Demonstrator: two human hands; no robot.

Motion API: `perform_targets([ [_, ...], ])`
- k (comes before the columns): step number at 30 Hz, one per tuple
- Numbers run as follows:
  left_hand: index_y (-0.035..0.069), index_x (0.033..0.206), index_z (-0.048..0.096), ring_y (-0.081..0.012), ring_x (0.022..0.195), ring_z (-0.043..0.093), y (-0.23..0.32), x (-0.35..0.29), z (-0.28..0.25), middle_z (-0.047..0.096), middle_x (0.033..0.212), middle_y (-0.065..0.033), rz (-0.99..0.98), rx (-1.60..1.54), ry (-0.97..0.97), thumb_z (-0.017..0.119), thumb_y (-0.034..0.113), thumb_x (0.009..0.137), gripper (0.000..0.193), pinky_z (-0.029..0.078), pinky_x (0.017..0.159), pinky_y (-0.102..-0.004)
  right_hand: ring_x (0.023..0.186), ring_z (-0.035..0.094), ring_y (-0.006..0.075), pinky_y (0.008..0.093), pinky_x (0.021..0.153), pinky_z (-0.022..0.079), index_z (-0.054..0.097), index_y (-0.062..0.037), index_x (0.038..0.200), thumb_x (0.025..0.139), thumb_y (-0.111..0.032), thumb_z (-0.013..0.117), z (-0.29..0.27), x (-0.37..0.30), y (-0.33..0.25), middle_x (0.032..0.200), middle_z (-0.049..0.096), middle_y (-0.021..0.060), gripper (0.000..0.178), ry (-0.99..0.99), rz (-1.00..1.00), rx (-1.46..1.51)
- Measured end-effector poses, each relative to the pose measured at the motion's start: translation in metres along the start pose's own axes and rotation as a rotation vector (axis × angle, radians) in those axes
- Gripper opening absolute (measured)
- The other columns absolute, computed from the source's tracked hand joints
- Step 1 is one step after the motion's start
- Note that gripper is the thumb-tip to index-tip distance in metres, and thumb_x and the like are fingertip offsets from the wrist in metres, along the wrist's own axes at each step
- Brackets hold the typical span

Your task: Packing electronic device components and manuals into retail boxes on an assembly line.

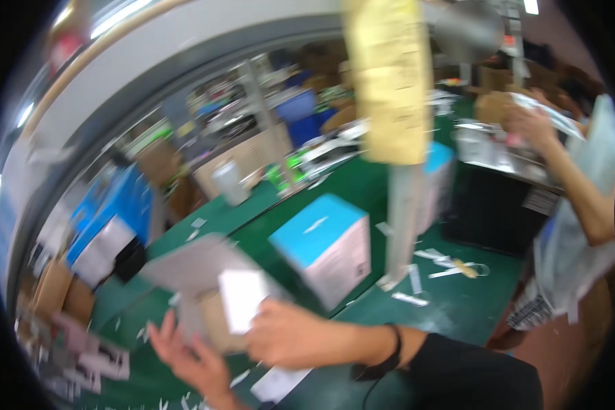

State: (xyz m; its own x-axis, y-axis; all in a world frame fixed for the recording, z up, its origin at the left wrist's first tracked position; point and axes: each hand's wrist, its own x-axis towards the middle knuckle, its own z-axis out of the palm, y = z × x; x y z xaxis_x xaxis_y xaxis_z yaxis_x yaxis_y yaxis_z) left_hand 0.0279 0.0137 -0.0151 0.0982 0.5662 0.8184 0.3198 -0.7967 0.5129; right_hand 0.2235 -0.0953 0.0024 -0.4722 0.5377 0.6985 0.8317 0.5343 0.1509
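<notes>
My right hand, a dark band on its wrist, is closed on a white rectangular piece; blur hides whether it is a card or a small box. The piece is held over an open cardboard box, whose pale lid is raised and whose inside is brown. My left hand is beside the near left side of that box, fingers spread, holding nothing. Just beyond the open box stands a closed box with a blue top and white sides. A white sheet lies on the green table below my right hand.
A metal post with a yellow paper rises from the table. Paper scraps are scattered on the right. Another person works there beside a black crate. Blue-and-white boxes are stacked at left.
</notes>
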Motion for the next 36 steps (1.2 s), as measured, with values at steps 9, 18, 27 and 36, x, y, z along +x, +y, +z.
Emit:
perform_targets([
  [9, 0.001, 0.116, 0.073, -0.0355, 0.107, 0.066, 0.03, -0.001, 0.035, 0.068, 0.11, -0.017, 0.165, -0.102, -0.254, 0.063, 0.0, 0.077, 0.04, 0.053, 0.098, -0.043, 0.074, 0.059, 0.0297, 0.0434, 0.077, 0.047, 0.067, -0.0016, 0.09, 0.072, -0.001, 0.073, 0.022, -0.003, 0.018, 0.076, 0.06, 0.0108, 0.018, 0.998, 0.494, 0.138],
  [18, 0.002, 0.088, 0.07, -0.0317, 0.09, 0.061, 0.012, -0.007, 0.081, 0.068, 0.097, -0.0126, 0.147, -0.064, 0.023, 0.069, 0.007, 0.084, 0.006, 0.044, 0.078, -0.0433, 0.092, 0.069, 0.0342, 0.0484, 0.098, 0.05, 0.073, 0.0028, 0.081, 0.086, -0.004, 0.065, 0.015, -0.025, 0.06, 0.087, 0.072, 0.0181, 0.011, 0.239, 0.436, 0.299],
  [27, 0.0, 0.137, 0.044, -0.0365, 0.099, 0.056, 0.031, 0.003, 0.088, 0.043, 0.125, -0.0233, -0.176, -0.453, 0.117, 0.063, -0.003, 0.086, 0.055, 0.048, 0.082, -0.0416, 0.073, 0.05, 0.0081, 0.0275, 0.089, 0.047, 0.066, 0.0026, 0.124, 0.093, -0.003, 0.068, -0.009, -0.04, 0.094, 0.085, 0.065, 0.0049, 0.032, 0.101, 0.859, 0.41],
  [36, 0.006, 0.141, 0.052, -0.039, 0.145, 0.035, -0.004, 0.001, 0.08, 0.042, 0.149, -0.026, -0.102, -0.636, -0.259, 0.061, -0.005, 0.083, 0.059, 0.024, 0.121, -0.0467, 0.145, 0.031, 0.0353, 0.0537, 0.119, 0.031, 0.016, -0.014, 0.163, 0.07, -0.012, 0.09, 0.01, -0.025, 0.068, 0.154, 0.03, 0.019, 0.119, 0.41, 0.779, 0.257],
])
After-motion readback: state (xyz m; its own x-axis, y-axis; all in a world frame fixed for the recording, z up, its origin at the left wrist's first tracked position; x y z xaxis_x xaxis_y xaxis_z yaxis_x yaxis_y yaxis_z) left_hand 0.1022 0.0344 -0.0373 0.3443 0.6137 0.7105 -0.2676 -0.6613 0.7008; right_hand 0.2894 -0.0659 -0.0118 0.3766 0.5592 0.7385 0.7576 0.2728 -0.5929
